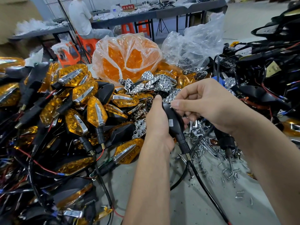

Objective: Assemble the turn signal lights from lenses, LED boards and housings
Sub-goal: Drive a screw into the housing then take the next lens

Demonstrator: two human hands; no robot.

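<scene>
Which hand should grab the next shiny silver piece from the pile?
Probably the right hand. The left hand is wrapped around the black housing, keeping it steady. The right hand's fingers only touch the housing's top, just in front of the silver reflector pile.

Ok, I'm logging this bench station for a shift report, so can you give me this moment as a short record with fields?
left hand: left hand grips the black housing around its body, stalk pointing down
right hand: right hand pinches at the housing's top edge; what it pinches is too small to tell
finished lights: pile of amber turn signals at left
lens stock: bag of amber lenses behind
reflectors: chrome reflectors heaped in the middle
fasteners: loose screws on the bench at right
</scene>
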